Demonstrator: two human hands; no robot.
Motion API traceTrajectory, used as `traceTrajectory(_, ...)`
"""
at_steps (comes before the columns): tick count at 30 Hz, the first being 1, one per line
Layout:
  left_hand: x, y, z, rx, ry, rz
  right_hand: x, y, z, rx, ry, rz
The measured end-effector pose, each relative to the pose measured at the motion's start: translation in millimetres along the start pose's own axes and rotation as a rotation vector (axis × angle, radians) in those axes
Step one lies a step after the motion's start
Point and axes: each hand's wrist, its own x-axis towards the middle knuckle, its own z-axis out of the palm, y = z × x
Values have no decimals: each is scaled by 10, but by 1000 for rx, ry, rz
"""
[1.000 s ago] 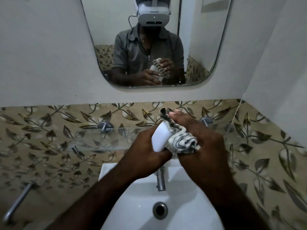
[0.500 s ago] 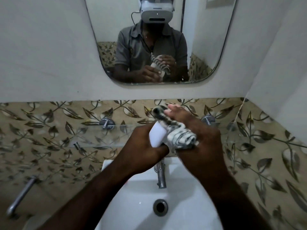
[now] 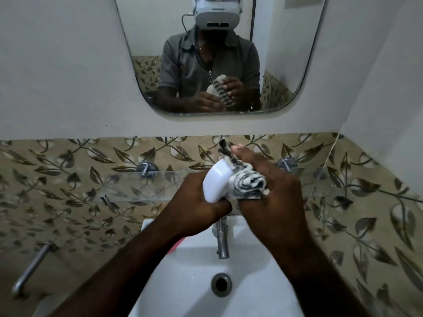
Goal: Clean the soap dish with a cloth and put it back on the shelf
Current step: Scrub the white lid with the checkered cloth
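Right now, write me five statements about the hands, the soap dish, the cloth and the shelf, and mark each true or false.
1. The left hand grips the white soap dish. True.
2. The right hand holds the striped cloth against the dish. True.
3. The soap dish is back on the glass shelf. False: it is held up in front of the shelf, above the sink.
4. Water is running from the tap. False: no water shows at the spout.
5. The mirror reflects both hands with the cloth. True.
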Motion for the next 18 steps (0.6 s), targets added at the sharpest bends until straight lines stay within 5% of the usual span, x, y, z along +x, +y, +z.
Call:
traceTrajectory(3, 24, 19, -31, 10, -39, 105, -32, -87, 67, -108, -61, -169)
traceTrajectory(8, 1, -100, -35, 54, 71, -39, 74, 60, 66, 121, 20, 186)
traceTrajectory(14, 26, -133, -73, 29, 3, 5, -23, -38, 199, -25, -53, 3)
traceTrajectory(18, -9, -126, -57, 87, 80, -33, 69, 81, 87, 75, -1, 192)
